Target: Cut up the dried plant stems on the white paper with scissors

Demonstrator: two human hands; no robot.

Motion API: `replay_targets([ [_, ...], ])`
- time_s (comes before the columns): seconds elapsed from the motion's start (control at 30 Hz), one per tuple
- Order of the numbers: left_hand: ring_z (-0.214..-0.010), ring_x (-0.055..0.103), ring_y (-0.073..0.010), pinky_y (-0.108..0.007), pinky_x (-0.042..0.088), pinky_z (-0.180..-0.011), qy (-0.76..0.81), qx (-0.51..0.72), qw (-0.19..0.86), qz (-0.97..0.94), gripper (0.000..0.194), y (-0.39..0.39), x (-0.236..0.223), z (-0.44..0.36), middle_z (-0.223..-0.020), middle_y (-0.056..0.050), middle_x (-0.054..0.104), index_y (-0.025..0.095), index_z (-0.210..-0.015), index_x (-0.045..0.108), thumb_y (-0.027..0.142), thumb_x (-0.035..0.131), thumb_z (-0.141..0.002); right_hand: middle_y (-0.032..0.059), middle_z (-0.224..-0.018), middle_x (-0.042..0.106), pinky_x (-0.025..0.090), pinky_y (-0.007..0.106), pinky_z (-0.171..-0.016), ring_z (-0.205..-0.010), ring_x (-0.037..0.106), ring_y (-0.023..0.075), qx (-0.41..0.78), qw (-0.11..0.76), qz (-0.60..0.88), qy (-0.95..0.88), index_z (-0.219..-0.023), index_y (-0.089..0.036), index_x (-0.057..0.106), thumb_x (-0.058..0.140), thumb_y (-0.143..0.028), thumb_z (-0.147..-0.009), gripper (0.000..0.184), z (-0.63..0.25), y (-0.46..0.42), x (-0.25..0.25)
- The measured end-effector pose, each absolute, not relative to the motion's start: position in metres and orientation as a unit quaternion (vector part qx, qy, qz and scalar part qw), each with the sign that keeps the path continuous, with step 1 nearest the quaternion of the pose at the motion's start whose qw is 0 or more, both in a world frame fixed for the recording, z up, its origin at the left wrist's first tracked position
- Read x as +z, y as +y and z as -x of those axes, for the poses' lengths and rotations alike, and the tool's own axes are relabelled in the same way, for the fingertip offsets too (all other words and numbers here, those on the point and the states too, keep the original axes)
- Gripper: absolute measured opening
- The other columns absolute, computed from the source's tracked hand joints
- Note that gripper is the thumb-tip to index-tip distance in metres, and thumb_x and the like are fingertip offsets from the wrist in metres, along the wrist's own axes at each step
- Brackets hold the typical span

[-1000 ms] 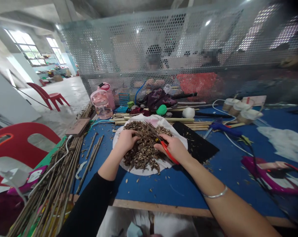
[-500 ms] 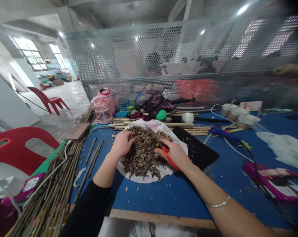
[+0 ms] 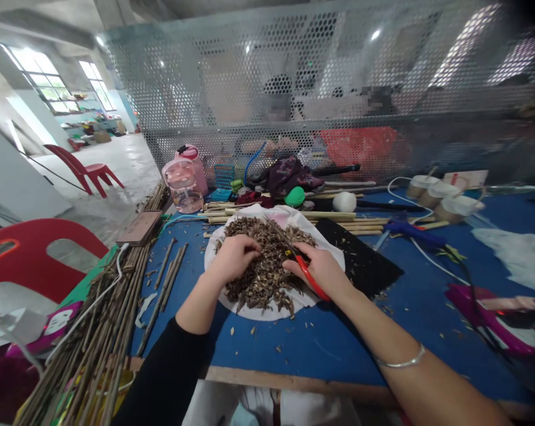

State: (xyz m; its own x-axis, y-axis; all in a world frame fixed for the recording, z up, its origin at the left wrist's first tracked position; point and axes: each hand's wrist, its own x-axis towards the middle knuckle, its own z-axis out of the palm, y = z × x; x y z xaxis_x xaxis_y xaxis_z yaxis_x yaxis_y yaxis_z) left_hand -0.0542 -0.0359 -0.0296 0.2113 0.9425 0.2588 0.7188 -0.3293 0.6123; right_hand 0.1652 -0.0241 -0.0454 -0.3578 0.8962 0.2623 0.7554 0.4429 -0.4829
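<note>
A pile of dried brown plant bits [image 3: 267,272] lies on a round white cloth [image 3: 333,251] on the blue table. My left hand [image 3: 236,258] is over the left part of the pile, its fingers curled in and the thumb close to them; what they pinch, if anything, is hidden. At the right of the pile, my right hand [image 3: 323,269] is closed around the red handles of a pair of scissors [image 3: 309,277]. The dark blades lie over the pile, pointing away and to the left.
Long thin sticks [image 3: 103,313] lie along the left edge, with a power bank [image 3: 139,228] on top. Behind the cloth are pale sticks, a green yarn ball [image 3: 294,196] and a white ball [image 3: 344,202]. Black cloth [image 3: 365,266] and a blue glue gun [image 3: 415,234] lie right.
My left hand has moved right, further over the pile, its fingers drawn closer together. My right hand keeps the scissors in about the same place. The view has shifted slightly.
</note>
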Motion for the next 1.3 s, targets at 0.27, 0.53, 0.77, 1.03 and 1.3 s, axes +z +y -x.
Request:
replay_targets([
  [0.27, -0.063, 0.058, -0.0155, -0.023, 0.042, -0.063, 0.513, 0.145, 0.254, -0.807, 0.024, -0.045, -0.041, 0.061, -0.070, 0.000, 0.069, 0.027, -0.079, 0.073, 0.016, 0.063, -0.061, 0.0092, -0.084, 0.070, 0.047, 0.029, -0.066, -0.075, 0.064, 0.0235, 0.149, 0.235, 0.503, -0.818, -0.106, -0.017, 0.061, 0.055, -0.053, -0.075, 0.048, -0.162, -0.028, -0.043],
  [0.53, -0.068, 0.058, -0.0154, -0.023, 0.040, -0.062, 0.524, 0.094, 0.256, -0.807, 0.025, -0.041, -0.040, 0.057, -0.080, -0.003, 0.071, 0.020, -0.090, 0.071, 0.028, 0.054, -0.073, 0.0068, -0.079, 0.070, 0.045, 0.027, -0.064, -0.071, 0.065, 0.0214, 0.162, 0.231, 0.501, -0.818, -0.107, -0.018, 0.060, 0.056, -0.052, -0.075, 0.047, -0.159, -0.030, -0.040],
  [0.77, -0.065, 0.057, -0.0148, -0.023, 0.039, -0.062, 0.536, 0.086, 0.235, -0.806, 0.021, -0.044, -0.037, 0.052, -0.075, -0.004, 0.070, 0.018, -0.082, 0.072, 0.020, 0.053, -0.072, 0.0072, -0.081, 0.070, 0.045, 0.027, -0.065, -0.074, 0.065, 0.0224, 0.161, 0.233, 0.494, -0.822, -0.106, -0.019, 0.060, 0.055, -0.051, -0.076, 0.045, -0.158, -0.032, -0.040],
  [1.03, -0.077, 0.057, -0.0164, -0.025, 0.041, -0.071, 0.540, 0.288, 0.190, -0.768, 0.014, -0.047, -0.032, 0.047, -0.082, -0.005, 0.065, 0.018, -0.075, 0.068, 0.028, 0.058, -0.073, 0.0063, -0.081, 0.070, 0.045, 0.027, -0.066, -0.073, 0.064, 0.0215, 0.172, 0.243, 0.487, -0.821, -0.107, -0.019, 0.059, 0.055, -0.051, -0.076, 0.046, -0.158, -0.033, -0.041],
  [1.3, -0.060, 0.055, -0.0118, -0.023, 0.042, -0.058, 0.592, 0.469, 0.343, -0.559, 0.018, -0.037, -0.043, 0.039, -0.071, -0.003, 0.066, 0.015, -0.082, 0.067, 0.027, 0.060, -0.071, 0.0055, -0.081, 0.070, 0.046, 0.027, -0.067, -0.074, 0.064, 0.0209, 0.177, 0.253, 0.486, -0.817, -0.107, -0.019, 0.059, 0.055, -0.049, -0.076, 0.043, -0.155, -0.034, -0.042],
])
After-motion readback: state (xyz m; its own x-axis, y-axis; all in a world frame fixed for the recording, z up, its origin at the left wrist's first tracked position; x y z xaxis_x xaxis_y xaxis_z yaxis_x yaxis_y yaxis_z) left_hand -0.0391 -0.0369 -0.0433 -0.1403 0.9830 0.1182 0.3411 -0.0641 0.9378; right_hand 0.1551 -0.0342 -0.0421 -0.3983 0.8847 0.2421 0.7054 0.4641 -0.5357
